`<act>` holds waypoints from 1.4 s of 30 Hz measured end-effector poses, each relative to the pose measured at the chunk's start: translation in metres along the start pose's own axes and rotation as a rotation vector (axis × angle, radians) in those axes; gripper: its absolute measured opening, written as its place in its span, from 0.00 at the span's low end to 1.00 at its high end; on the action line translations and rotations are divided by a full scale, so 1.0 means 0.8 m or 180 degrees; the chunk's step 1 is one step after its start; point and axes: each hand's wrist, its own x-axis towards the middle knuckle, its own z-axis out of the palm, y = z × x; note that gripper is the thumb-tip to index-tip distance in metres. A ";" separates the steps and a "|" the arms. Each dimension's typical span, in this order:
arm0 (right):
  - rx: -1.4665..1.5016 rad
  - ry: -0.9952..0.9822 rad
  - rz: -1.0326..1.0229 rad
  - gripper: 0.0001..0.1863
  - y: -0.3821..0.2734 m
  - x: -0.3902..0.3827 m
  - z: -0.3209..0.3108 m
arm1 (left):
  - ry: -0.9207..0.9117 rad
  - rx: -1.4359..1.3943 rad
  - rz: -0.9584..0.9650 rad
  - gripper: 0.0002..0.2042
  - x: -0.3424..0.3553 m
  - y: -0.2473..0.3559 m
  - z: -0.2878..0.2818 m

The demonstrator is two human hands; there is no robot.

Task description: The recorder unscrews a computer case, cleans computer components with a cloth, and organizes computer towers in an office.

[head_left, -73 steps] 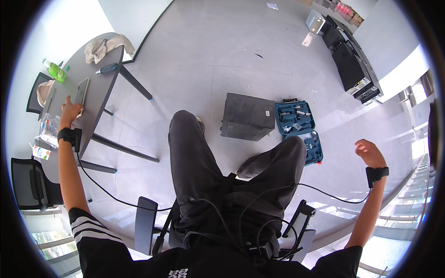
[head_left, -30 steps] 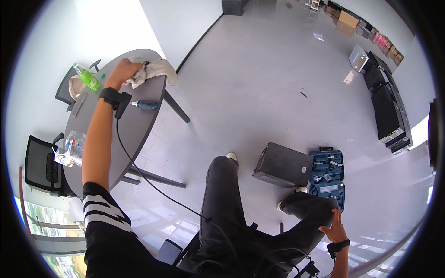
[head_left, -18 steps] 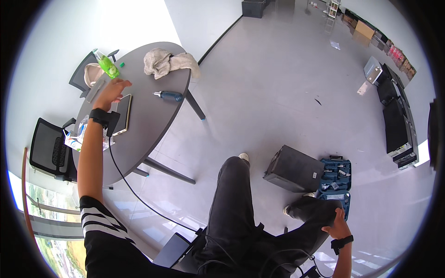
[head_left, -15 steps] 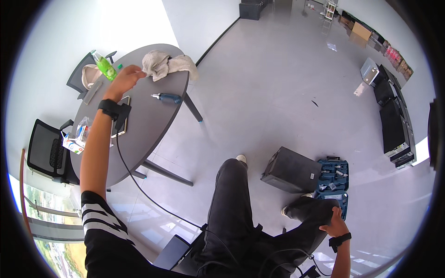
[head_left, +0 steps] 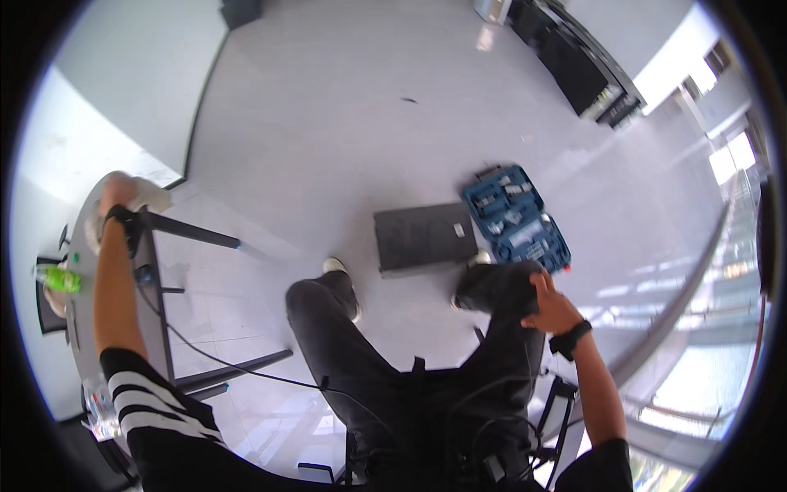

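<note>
My left hand is at the far end of the grey table, against a crumpled off-white cloth. Motion smears its fingers, so their grip on the cloth is unclear. My right hand rests on my right knee with its fingers spread and nothing in them. In front of my feet a black computer case lies on the floor. Touching its right end is an opened blue tool case with tools and bits in its compartments. A dark blue-handled screwdriver is on the table edge, partly blurred.
A green-labelled bottle stands on the grey table, whose legs reach toward me. A black cable runs from my left wrist across my lap. More black computer cases line the far right wall.
The view has swung right and down, so the table now sits at the left edge and the computer case near the middle. My left hand has come onto the cloth; my right stays on the knee.
</note>
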 end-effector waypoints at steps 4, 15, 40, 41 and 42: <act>-0.0133 -0.0087 0.0303 0.47 0.003 -0.002 -0.011 | 0.0080 -0.2767 -0.1305 0.13 0.030 -0.009 -0.025; -0.0839 -0.0456 0.0236 0.48 -0.035 0.034 -0.008 | 0.0147 -0.4433 -0.0697 0.22 -0.026 -0.001 -0.317; -0.0913 -0.0178 0.0430 0.58 0.014 0.022 0.012 | -0.0973 -0.5517 -0.2646 0.20 -0.229 -0.024 -0.133; -0.0948 -0.0144 0.0369 0.58 0.014 0.024 0.013 | -0.0851 -0.5814 -0.2699 0.17 -0.235 -0.026 -0.143; -0.0954 -0.0126 0.0347 0.58 0.012 0.025 0.013 | -0.0897 -0.5756 -0.2864 0.13 -0.237 -0.030 -0.153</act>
